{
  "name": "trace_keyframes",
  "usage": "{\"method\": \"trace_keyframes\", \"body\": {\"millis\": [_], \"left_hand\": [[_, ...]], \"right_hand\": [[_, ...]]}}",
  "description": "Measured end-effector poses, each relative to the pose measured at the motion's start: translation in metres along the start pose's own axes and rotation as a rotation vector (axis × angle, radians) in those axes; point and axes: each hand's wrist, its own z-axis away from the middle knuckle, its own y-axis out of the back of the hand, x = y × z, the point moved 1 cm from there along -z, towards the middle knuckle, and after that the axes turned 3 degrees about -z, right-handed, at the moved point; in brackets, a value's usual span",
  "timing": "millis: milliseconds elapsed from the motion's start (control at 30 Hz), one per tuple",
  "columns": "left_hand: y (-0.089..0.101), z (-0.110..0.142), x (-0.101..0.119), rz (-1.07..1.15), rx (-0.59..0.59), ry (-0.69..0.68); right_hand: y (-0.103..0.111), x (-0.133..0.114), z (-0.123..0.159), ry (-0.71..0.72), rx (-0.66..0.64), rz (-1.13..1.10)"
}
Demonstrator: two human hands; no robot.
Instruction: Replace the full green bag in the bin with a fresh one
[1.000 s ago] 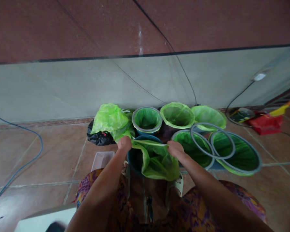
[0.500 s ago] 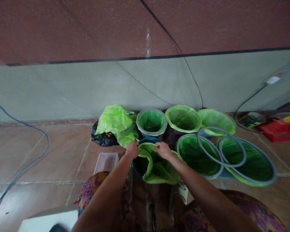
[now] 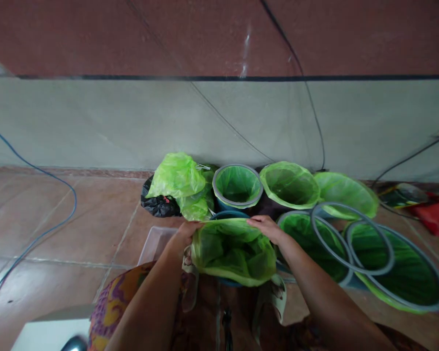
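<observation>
A green bin liner (image 3: 237, 268) lies spread over the mouth of a blue bin (image 3: 229, 214), most of which it hides. My left hand (image 3: 189, 231) grips the liner's edge at its far left. On the far right edge, my right hand (image 3: 268, 227) pinches the plastic between thumb and fingers. Inside, the liner hangs in loose folds. Just behind stands a lined bin with a grey ring (image 3: 237, 184) on its rim. To the right of my right hand is another lined bin (image 3: 307, 239), a loose grey ring (image 3: 352, 239) resting across it and its neighbour.
Tied green bags (image 3: 177, 178) and a black bag (image 3: 159, 200) lie at the left by the wall. More lined bins (image 3: 290, 185) stand behind and right. A clear plastic tray (image 3: 155, 243) sits left of my arm. A blue cable (image 3: 73, 204) crosses the floor; a red dustpan-like object (image 3: 437, 214) is far right.
The liner's mouth has been pulled wider and now covers most of the bin's opening. My hands have moved farther apart, still on its edge. The view has shifted slightly left.
</observation>
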Motion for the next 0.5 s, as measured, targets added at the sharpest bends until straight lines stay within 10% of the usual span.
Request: {"method": "trace_keyframes", "body": {"millis": [200,500], "left_hand": [[0.009,-0.013,0.01,0.011,-0.071,0.075],[-0.004,-0.065,-0.007,-0.501,0.309,-0.24]], "right_hand": [[0.004,0.017,-0.035,0.067,0.25,0.239],[-0.002,0.04,-0.067,-0.123,0.325,0.458]]}}
